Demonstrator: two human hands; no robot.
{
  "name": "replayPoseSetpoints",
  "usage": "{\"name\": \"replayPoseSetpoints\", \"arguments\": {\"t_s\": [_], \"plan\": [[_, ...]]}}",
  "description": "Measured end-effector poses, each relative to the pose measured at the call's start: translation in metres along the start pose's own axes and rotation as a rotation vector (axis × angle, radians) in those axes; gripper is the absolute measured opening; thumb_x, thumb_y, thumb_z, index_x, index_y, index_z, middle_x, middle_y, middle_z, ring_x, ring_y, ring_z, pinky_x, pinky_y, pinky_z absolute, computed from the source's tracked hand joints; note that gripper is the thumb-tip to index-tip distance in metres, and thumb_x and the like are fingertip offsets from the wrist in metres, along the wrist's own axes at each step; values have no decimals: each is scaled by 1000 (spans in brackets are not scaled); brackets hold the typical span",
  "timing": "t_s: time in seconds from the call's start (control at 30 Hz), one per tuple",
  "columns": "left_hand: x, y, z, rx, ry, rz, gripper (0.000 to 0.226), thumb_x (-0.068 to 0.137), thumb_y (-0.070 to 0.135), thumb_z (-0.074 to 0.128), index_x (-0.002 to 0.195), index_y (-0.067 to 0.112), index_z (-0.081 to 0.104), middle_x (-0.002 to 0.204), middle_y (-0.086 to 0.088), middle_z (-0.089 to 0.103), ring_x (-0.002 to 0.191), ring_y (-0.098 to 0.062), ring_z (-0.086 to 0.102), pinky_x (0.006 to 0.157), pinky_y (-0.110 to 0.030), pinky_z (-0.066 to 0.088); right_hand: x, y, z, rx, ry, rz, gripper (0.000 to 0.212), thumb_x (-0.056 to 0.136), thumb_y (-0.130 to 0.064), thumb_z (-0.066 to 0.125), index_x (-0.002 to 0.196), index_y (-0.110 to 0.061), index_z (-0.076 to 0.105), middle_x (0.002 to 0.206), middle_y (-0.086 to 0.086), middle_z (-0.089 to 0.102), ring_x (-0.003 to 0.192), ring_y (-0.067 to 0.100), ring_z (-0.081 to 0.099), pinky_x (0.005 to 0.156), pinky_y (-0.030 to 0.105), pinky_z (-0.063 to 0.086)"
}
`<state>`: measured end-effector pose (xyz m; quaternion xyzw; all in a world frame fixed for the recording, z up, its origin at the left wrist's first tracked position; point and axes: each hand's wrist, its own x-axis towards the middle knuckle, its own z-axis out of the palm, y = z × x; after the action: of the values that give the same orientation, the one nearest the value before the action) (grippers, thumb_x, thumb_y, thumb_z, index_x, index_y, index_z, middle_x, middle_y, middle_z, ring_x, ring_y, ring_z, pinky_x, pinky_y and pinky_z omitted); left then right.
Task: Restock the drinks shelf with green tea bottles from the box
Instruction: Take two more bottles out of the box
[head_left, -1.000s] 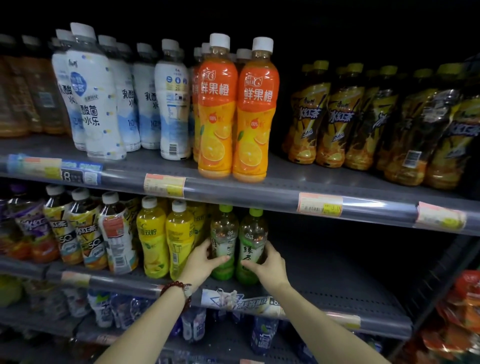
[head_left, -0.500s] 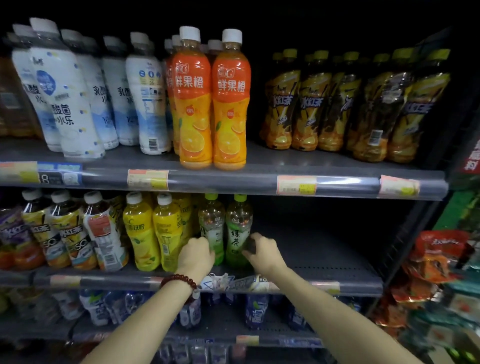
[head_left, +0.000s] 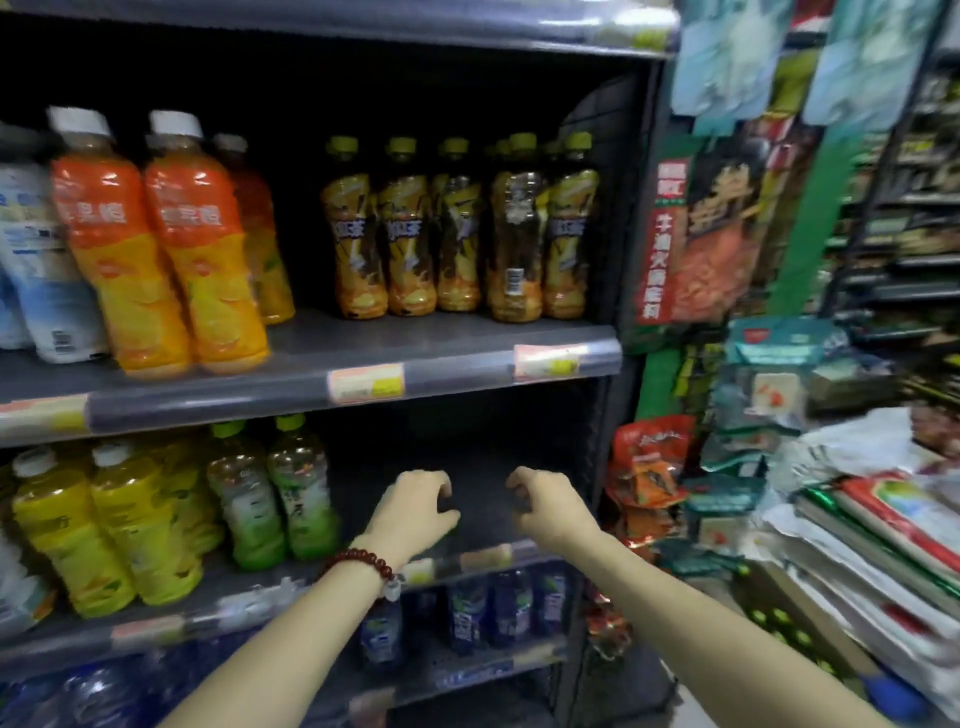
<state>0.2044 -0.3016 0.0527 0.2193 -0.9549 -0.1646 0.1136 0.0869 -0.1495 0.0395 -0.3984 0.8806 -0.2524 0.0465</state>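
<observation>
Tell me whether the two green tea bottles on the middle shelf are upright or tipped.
Upright. Both green tea bottles stand on their bases on the middle shelf, green caps up, beside the yellow bottles.

Drinks shelf (head_left: 467, 499), grey, with price strip along its front edge.
Two green tea bottles (head_left: 275, 499) stand upright at 9 o'clock, touching; yellow bottles (head_left: 104, 525) stand beside them, farther toward 9 o'clock.

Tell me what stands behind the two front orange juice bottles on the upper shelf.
Behind the front orange juice bottles one more orange bottle shows, white-capped. Whatever stands farther back is covered by them and lost in the dark shelf.
</observation>
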Motion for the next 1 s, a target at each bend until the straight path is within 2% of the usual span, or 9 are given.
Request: {"name": "replayPoseSetpoints", "arguments": {"t_s": [0.17, 0.27, 0.37, 0.47, 0.57, 0.7, 0.8, 0.9, 1.0], "plan": [[24, 119, 53, -92, -113, 170, 26, 80, 30, 66, 100, 14, 66, 104, -5, 67, 95, -22, 62, 81, -32, 53, -52, 107, -59, -36, 105, 176, 32, 78, -11, 60, 109, -12, 62, 109, 13, 69, 106, 31, 62, 80, 36, 51], [31, 189, 83, -136, -164, 267, 23, 78, 29, 66, 93, 11, 67, 99, -8, 70, 94, -24, 64, 82, -34, 52, -88, 166, -89, -58, 145, 273, 17, 81, -14, 60, 98, -15, 59, 106, 12, 68, 103, 31, 61, 74, 33, 46], [36, 251, 112, -133, -220, 387, 25, 81, 30, 64, 96, 10, 67, 102, -9, 70, 99, -25, 62, 83, -33, 50, -122, 218, -115, -73, 198, 401, 26, 83, -20, 63, 107, -11, 60, 109, 13, 67, 106, 31, 60, 82, 35, 48], [39, 304, 139, -160, -260, 457, 22, 82, 27, 64, 95, 10, 68, 100, -8, 71, 96, -23, 63, 78, -29, 49, -153, 262, -137, -81, 255, 493, 29, 83, -23, 63, 111, -14, 62, 110, 9, 68, 105, 29, 61, 80, 33, 47], [41, 347, 165, -163, -312, 503, 23, 81, 25, 64, 96, 10, 68, 102, -9, 70, 98, -24, 63, 81, -31, 51, -177, 297, -154, -73, 292, 581, 29, 85, -29, 61, 111, -16, 61, 111, 8, 66, 105, 27, 60, 82, 35, 49], [51, 397, 194, -150, -366, 562, 22, 79, 24, 65, 94, 8, 68, 96, -11, 70, 91, -24, 64, 78, -33, 54, -197, 338, -171, -50, 320, 658, 29, 85, -25, 62, 111, -12, 61, 112, 11, 66, 105, 28, 61, 84, 37, 52], [66, 428, 216, -148, -385, 598, 22, 79, 24, 65, 95, 8, 67, 97, -10, 69, 91, -24, 64, 75, -31, 52, -199, 368, -180, -40, 339, 680, 31, 85, -23, 63, 112, -9, 63, 112, 13, 67, 107, 28, 61, 88, 37, 52], [90, 459, 241, -162, -401, 608, 20, 82, 23, 64, 96, 9, 66, 98, -10, 69, 90, -22, 64, 69, -27, 48, -191, 402, -189, -26, 353, 697, 31, 87, -30, 63, 107, -6, 65, 108, 12, 69, 101, 28, 62, 86, 37, 52], [122, 489, 269, -172, -411, 592, 22, 83, 23, 63, 100, 9, 65, 99, -10, 69, 89, -21, 63, 67, -25, 45, -174, 445, -199, -20, 330, 710, 33, 86, -31, 64, 109, -8, 65, 111, 10, 68, 103, 25, 62, 84, 32, 49]]}}
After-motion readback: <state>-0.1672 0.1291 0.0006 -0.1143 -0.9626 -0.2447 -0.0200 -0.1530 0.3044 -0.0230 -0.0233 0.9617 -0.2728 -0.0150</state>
